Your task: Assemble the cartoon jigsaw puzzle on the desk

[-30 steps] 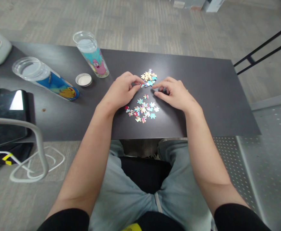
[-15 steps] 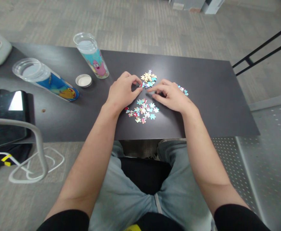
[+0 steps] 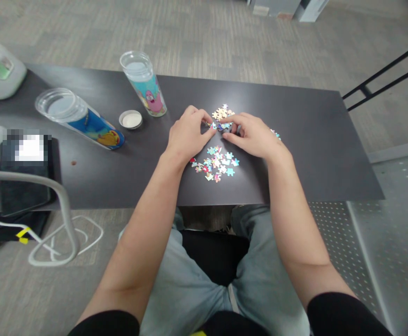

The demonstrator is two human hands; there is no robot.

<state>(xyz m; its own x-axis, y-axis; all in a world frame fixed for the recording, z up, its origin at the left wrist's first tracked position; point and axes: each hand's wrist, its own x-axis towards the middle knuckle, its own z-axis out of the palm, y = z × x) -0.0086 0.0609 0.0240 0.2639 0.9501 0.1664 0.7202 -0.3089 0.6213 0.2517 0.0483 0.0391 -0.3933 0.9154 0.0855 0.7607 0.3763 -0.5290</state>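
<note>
My left hand point(image 3: 188, 136) rests at the left side of a small heap of jigsaw pieces point(image 3: 224, 113), its thumb and forefinger closed on a jigsaw piece point(image 3: 213, 125). From the right, my right hand point(image 3: 251, 134) bends its forefinger and thumb around blue jigsaw pieces point(image 3: 224, 126) at the heap's near side. The two sets of fingertips are close together. Nearer to me lies a spread of loose jigsaw pieces point(image 3: 217, 163). A further group of pieces point(image 3: 275, 134) is partly hidden behind my right hand.
Two clear-topped printed tubes, one blue point(image 3: 88, 123) and one turquoise point(image 3: 148, 88), stand left on the dark table point(image 3: 315, 140). Between them is a round lid point(image 3: 131, 120). A black device point(image 3: 27, 179), a grey curved tube point(image 3: 62, 200) and a pale appliance point(image 3: 1, 67) occupy the far left.
My right hand's forefinger has gone from pointing out beside the heap to curving over its blue pieces. My left hand stays at the heap's left side. The whole view has shifted slightly.
</note>
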